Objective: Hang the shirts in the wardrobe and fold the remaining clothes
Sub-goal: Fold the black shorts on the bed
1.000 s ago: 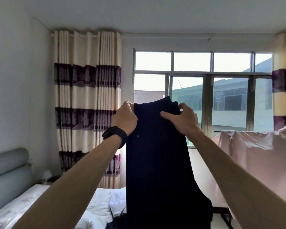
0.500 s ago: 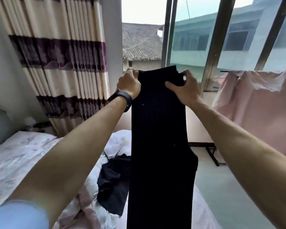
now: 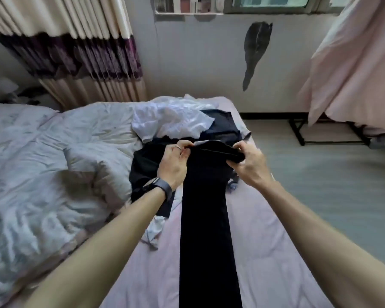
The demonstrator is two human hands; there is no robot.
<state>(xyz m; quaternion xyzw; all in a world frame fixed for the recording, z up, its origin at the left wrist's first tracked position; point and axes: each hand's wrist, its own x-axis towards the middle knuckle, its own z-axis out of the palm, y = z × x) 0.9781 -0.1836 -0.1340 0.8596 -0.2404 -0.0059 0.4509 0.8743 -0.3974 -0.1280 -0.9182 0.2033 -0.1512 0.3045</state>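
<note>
Dark trousers (image 3: 206, 218) come down onto the bed

Held up before the window a moment ago, they now lie along the pink bed (image 3: 267, 252), so folding can likely begin. Left hand (image 3: 173, 166) and right hand (image 3: 251, 167) each pinch the waistband at the far end. Long axis runs near to far, legs toward the person.

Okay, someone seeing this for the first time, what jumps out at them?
A long dark garment runs down the middle over the pink bed, its top edge pinched by the left grip and the right grip. Just beyond, a crumpled white garment lies on more dark clothes.
</note>
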